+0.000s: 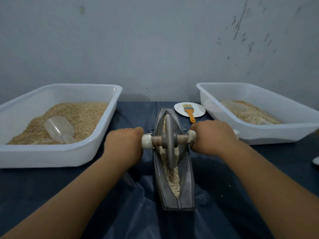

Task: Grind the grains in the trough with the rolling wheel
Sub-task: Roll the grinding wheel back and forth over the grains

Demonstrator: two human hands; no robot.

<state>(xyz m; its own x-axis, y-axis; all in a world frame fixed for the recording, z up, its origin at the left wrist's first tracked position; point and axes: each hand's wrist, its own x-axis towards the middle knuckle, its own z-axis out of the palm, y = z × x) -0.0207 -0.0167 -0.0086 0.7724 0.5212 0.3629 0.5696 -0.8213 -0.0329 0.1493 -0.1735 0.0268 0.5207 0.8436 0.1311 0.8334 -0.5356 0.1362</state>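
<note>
- Plainly the grinding step is in hand: the wheel stands on edge in the trough, about midway along it, with its rim down in the grains
- The left hand is curled round the left end of the axle, gripping the pale wrapping there; the right hand grips the right end the same way, fingers folded under and mostly hidden
- The trough's long axis runs from the person toward the wall, its narrow far tip leaning slightly left; the near end is blunt and lies closest to the camera
- The axle lies crosswise to the trough, roughly level, so the wheel's disc lines up with the groove
- Grains near of the wheel look pale and broken; those far of the wheel look rounder, so I judge the work partly done
- The next move, I judge, calls for an even push from both hands along the groove, with steady downward weight and the axle kept square, so the wheel does not climb a wall or throw grain out
- Left of the trough a tub holds grain and a scoop; right of it a second tub holds paler meal
- Just beyond the trough's far right side, a brush lies on a plate
</note>
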